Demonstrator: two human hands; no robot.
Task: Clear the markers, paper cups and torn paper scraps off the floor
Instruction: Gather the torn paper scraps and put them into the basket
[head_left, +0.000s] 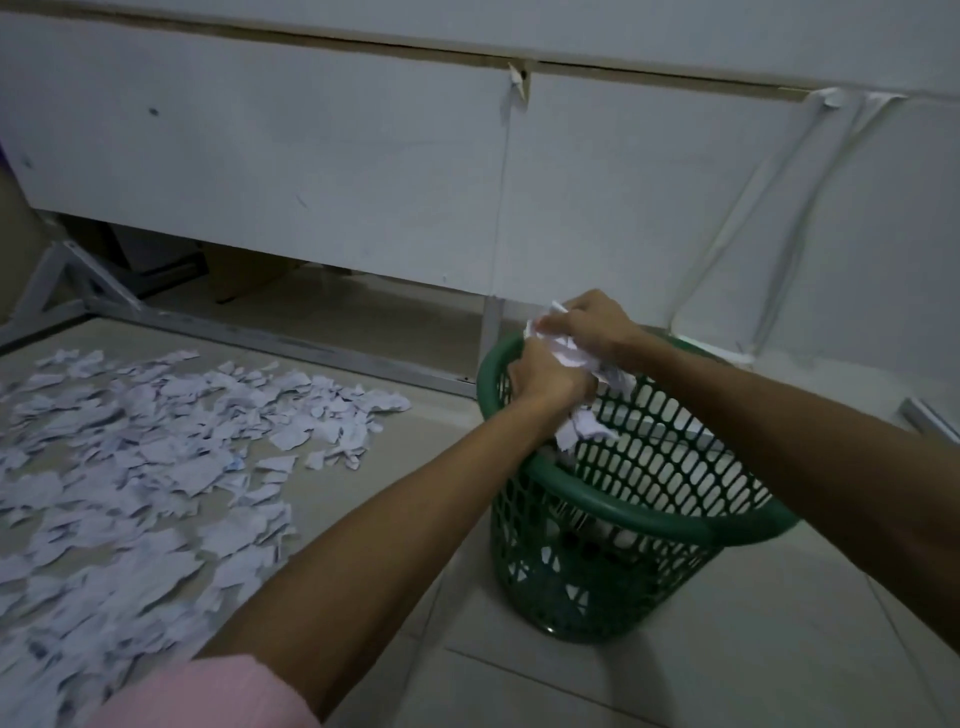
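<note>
Pale tiled floor (727, 649) is carrying featherlight torn white paper scraps (130, 467); both hands, left hand (545, 376) and right hand (592, 322), are clenching a soft, crushable bunch (571, 348) over the green plastic lattice basket (623, 545).

The green, round, lattice-walled plastic basket (618, 525) has a smooth, faintly glossy rim. Left of the basket, torn white paper scraps (130, 467) lie matt and ragged-edged on pale, smooth floor tiles (727, 649) with a dull sheen. Behind the basket, a white painted board panel (311, 171) looks matt and scuffed above a grey metal frame bar (260, 338).
</note>
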